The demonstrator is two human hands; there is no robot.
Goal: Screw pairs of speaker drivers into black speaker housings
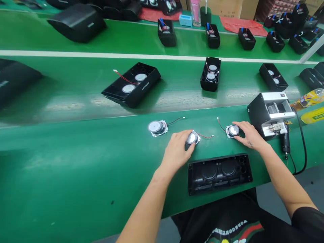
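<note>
My left hand [178, 146] has its thumb and fingers around a round speaker driver [192, 137] with a red wire. To the right, my right hand [249, 135] grips another driver [232, 130] between thumb and fingers, its thin wire pointing up and left. A third driver [156, 127] lies on the green table left of my left hand, with a dark wire. Nearest my body, below both hands, lies a black speaker housing [220, 173], its inside facing up and two round grilles showing.
Housings holding drivers [135, 84] [211, 74] rest on the green belt [177, 101] beyond the hands. At right stand a black and silver machine [269, 113], an electric screwdriver [285, 141] with a cable, and a yellow bottle [312, 115]. More housings line the far side.
</note>
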